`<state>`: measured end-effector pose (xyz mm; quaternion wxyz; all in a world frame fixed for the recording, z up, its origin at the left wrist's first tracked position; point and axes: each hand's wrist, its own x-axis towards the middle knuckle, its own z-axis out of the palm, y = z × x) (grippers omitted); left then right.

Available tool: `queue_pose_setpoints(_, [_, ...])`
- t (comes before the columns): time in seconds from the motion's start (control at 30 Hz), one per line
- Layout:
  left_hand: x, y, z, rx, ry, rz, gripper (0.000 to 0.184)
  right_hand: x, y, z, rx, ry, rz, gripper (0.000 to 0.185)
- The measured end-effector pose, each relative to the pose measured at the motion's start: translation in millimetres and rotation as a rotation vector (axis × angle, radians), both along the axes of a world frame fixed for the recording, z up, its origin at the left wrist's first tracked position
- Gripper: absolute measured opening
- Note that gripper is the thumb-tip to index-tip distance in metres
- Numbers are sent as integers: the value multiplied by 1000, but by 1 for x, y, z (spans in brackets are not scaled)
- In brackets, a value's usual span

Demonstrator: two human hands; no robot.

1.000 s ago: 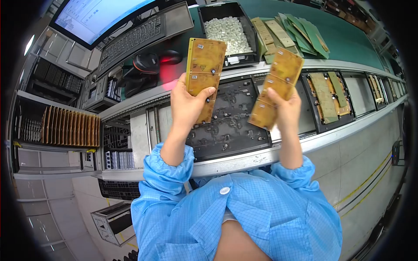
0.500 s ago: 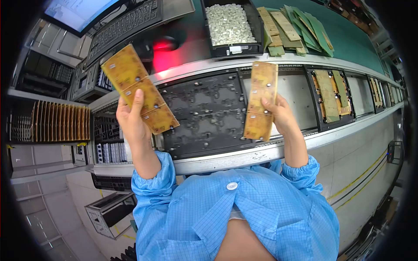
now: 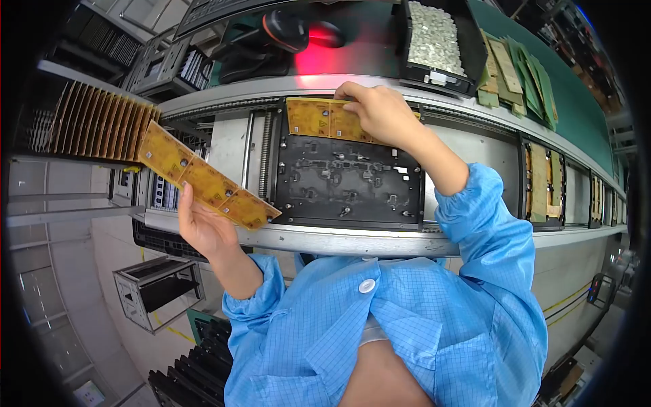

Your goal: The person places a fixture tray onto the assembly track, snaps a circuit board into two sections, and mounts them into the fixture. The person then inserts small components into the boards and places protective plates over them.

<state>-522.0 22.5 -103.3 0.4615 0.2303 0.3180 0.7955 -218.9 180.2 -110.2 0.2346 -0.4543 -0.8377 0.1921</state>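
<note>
My left hand (image 3: 207, 227) grips a yellow-brown circuit board (image 3: 203, 182) made of joined sections, tilted beside the left end of a black fixture tray (image 3: 339, 180). A second board of the same kind (image 3: 312, 117) lies along the far edge of that tray. Over its middle, my right hand (image 3: 376, 112) has its fingers bent down onto the board's upper edge and covers part of it. Recesses and small pins mark the tray's bare surface. The tray sits between the metal rails of a conveyor.
A black bin (image 3: 441, 74) of small white parts stands behind the rail, with green and tan board strips (image 3: 522, 74) to its right. A handheld scanner (image 3: 281, 30) glows red nearby. At left is a rack of upright boards (image 3: 102, 122); further fixtures (image 3: 544, 183) sit along the conveyor.
My right hand has carried its board from upright over the tray's right side to lying along the far edge. My left hand's board has tilted flatter and shifted left; the view has turned.
</note>
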Motion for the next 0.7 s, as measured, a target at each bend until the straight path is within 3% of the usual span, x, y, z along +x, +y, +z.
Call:
queue_pose_setpoints(0.37, [-27,-8,-18,-98,-55,84,38,2,-1,-16,-102,48,-1,19])
queue_pose_setpoints(0.5, [-16,0,-17,-99,-61,29,40,-3,-13,-11,-182,-95,-40,20])
queue_pose_setpoints(0.57, [-14,2,-18,-101,-73,2,42,1,-15,-20,177,-45,60,29])
queue_pose_setpoints(0.7, [-8,3,-19,-126,-48,-4,42,5,-30,-15,225,-99,-4,38])
